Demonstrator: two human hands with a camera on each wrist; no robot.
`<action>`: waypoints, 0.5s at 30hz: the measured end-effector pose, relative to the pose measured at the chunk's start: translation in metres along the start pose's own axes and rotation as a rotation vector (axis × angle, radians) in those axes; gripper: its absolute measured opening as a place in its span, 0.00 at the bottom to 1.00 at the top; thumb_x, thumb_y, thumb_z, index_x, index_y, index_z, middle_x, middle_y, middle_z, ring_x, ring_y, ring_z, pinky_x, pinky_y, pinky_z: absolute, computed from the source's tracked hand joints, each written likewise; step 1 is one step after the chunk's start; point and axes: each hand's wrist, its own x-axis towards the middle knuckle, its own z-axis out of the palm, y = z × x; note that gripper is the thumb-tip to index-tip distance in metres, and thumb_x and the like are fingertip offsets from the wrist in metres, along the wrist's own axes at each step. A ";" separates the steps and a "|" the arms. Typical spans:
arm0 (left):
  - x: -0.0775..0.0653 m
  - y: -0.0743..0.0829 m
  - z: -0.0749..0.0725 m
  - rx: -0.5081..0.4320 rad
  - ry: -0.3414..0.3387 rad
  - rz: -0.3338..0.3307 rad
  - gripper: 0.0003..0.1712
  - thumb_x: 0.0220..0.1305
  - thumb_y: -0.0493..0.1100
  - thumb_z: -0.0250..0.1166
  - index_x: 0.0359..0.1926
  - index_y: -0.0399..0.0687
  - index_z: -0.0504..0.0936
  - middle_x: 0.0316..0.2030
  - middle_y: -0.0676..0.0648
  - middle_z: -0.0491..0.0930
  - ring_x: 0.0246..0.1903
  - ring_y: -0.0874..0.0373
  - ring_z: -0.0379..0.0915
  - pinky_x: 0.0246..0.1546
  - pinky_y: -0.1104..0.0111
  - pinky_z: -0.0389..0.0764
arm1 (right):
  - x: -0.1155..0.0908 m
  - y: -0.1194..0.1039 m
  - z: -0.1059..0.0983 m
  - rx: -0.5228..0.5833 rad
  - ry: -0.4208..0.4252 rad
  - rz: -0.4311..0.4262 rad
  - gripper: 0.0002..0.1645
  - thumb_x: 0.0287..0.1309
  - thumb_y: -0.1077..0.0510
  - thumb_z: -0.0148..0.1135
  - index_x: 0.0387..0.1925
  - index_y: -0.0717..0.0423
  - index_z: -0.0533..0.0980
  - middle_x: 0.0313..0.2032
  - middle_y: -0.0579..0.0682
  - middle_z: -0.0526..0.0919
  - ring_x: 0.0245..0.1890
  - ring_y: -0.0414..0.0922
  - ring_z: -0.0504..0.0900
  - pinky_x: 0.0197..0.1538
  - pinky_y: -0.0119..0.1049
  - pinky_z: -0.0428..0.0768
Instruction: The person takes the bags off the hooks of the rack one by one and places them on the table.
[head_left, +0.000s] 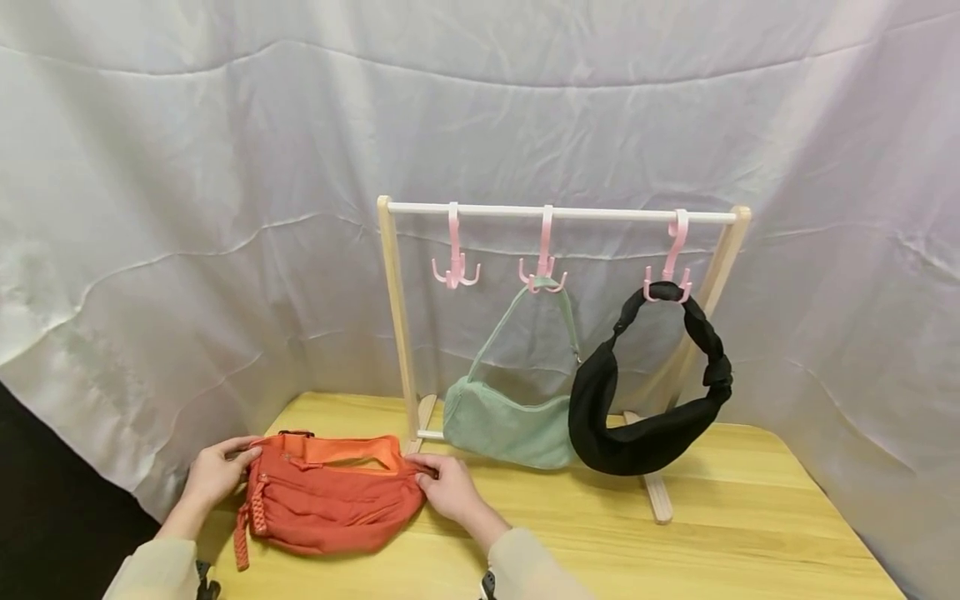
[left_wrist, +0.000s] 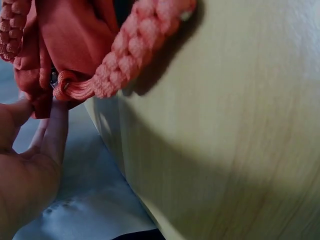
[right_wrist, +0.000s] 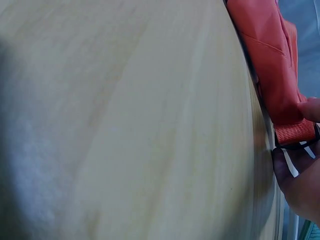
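Observation:
An orange-red shoulder bag [head_left: 337,510] lies on the wooden table at the left, its lighter orange strap [head_left: 348,451] folded along the top edge. Braided zipper pulls [head_left: 258,505] hang at its left end, and one braid [left_wrist: 142,45] looms large in the left wrist view. My left hand [head_left: 216,473] pinches the bag's upper left corner between thumb and fingers. At the opposite end, my right hand [head_left: 448,487] grips the upper right corner. There the right wrist view shows a webbing tab [right_wrist: 295,132] with a dark ring beside my fingers.
Behind the bag stands a wooden rack with a white rail [head_left: 607,214]. Pink hooks hang from it: the left hook [head_left: 455,267] bears nothing, the middle one holds a mint-green bag [head_left: 510,425], the right one a black bag [head_left: 626,446]. The rack's right foot [head_left: 658,498] extends forward.

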 end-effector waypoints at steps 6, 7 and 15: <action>0.000 -0.009 0.001 -0.061 -0.048 -0.064 0.23 0.75 0.38 0.61 0.64 0.24 0.75 0.31 0.43 0.87 0.22 0.61 0.79 0.23 0.69 0.79 | -0.001 0.000 0.001 0.002 -0.001 0.013 0.21 0.63 0.69 0.66 0.55 0.52 0.87 0.53 0.49 0.89 0.53 0.40 0.83 0.56 0.36 0.80; 0.000 -0.010 0.001 -0.059 -0.047 -0.065 0.24 0.75 0.38 0.61 0.63 0.24 0.75 0.32 0.41 0.87 0.23 0.61 0.79 0.23 0.68 0.80 | -0.001 0.000 0.001 -0.001 -0.003 0.015 0.21 0.63 0.69 0.66 0.55 0.52 0.87 0.53 0.49 0.89 0.52 0.40 0.83 0.55 0.35 0.80; 0.002 -0.009 0.002 0.009 -0.026 -0.053 0.26 0.76 0.44 0.60 0.63 0.26 0.77 0.49 0.27 0.84 0.33 0.59 0.85 0.33 0.75 0.79 | -0.001 -0.003 -0.002 -0.009 -0.003 0.026 0.21 0.63 0.67 0.67 0.56 0.51 0.86 0.53 0.50 0.88 0.53 0.42 0.83 0.55 0.37 0.81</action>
